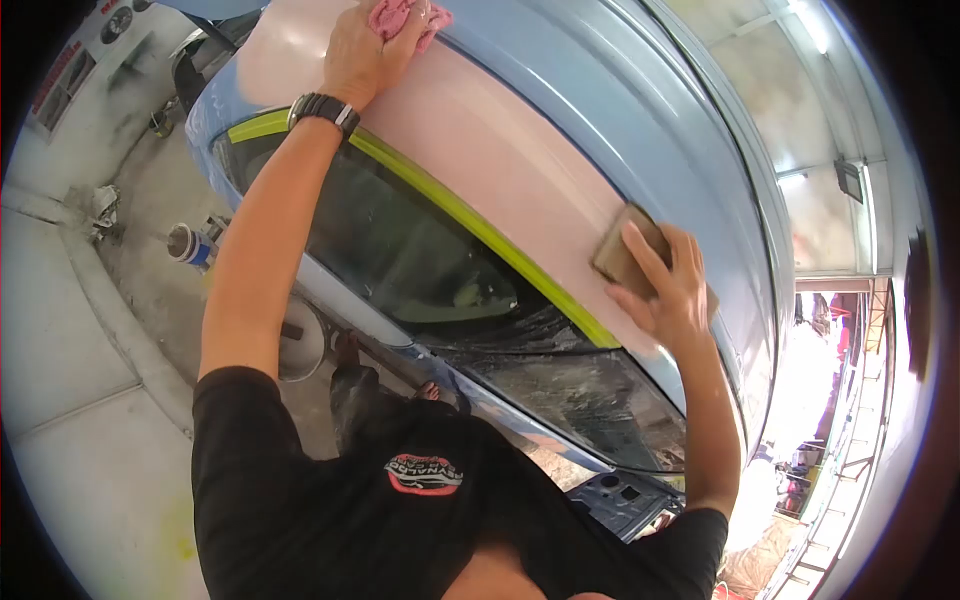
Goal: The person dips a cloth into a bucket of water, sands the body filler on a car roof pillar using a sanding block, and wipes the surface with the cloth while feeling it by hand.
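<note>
At the top of the view my left hand (362,55) is closed around a crumpled pink cloth (425,22), against the car's panel. My right hand (680,285) grips a brown-grey sanding block (632,255), its flat side on the pale pink patch (500,150) that runs along the roof edge. Yellow-green masking tape (470,222) follows the top of the side window (410,245), below both hands. Blue paint shows on the roof (600,90) beyond the patch. The block's underside is hidden.
Left of the car, a bucket (303,345) and a blue-and-white can (190,245) stand on the floor. An open car door (620,500) is at the lower right. A ladder-like metal frame (845,470) rises along the right side.
</note>
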